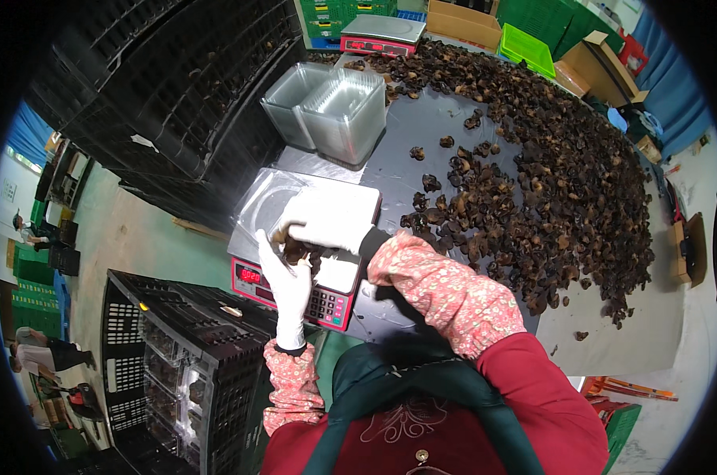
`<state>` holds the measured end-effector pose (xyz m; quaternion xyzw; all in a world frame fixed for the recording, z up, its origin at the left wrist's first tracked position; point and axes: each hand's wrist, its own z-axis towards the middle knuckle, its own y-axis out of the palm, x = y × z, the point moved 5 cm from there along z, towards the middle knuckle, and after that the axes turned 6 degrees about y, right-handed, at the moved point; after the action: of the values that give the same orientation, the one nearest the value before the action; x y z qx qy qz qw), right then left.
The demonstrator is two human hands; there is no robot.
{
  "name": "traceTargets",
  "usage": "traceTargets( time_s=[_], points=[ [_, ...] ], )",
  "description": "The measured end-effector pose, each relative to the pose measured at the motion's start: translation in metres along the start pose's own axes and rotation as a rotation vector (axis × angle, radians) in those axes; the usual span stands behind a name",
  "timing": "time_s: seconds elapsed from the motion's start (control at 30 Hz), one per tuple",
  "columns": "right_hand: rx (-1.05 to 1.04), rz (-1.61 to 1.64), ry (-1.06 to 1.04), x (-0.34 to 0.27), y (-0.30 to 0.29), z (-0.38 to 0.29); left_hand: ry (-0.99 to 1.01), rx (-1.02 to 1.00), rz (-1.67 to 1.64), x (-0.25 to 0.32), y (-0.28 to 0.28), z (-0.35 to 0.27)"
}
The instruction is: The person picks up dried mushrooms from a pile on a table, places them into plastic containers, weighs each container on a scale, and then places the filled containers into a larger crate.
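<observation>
My white-gloved left hand (286,286) is at the front edge of a red digital scale (328,310), thumb against dark wood ear mushrooms (299,254). Reaching in from the right over the pan, my gloved right hand (325,222) curls its fingers around the same dark pieces. The mushrooms are held between both hands, which partly hide them. A clear plastic tray (269,199) rests on the left part of the pan, its near part behind my hands. Red digits are lit on the scale's display (250,275).
A large heap of wood ear mushrooms (572,202) spreads over the table's right side. Stacked clear trays (346,119) stand behind my scale; a second scale (382,35) is farther back. Black crates (174,89) rise at left. Another black crate (216,350) holds filled clear trays.
</observation>
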<state>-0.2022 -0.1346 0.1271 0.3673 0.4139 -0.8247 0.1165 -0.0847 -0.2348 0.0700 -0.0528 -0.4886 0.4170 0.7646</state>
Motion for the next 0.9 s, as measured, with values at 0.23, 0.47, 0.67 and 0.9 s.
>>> traceTargets(
  time_s=[0.23,0.47,0.67,0.9],
  points=[
    [-0.089,0.220,-0.049,0.008,-0.025,-0.045,0.088,-0.093,0.177,-0.004,-0.001,0.002],
    [0.249,-0.191,0.696,0.077,-0.108,-0.222,0.334,-0.172,-0.198,0.088,0.042,-0.032],
    [0.012,-0.643,0.591,0.060,-0.023,-0.225,0.090,-0.447,-0.057,0.062,0.135,-0.096],
    [0.342,-0.485,0.559,0.071,-0.046,-0.286,0.000,-0.575,-0.026,0.061,0.171,-0.109]
  ],
)
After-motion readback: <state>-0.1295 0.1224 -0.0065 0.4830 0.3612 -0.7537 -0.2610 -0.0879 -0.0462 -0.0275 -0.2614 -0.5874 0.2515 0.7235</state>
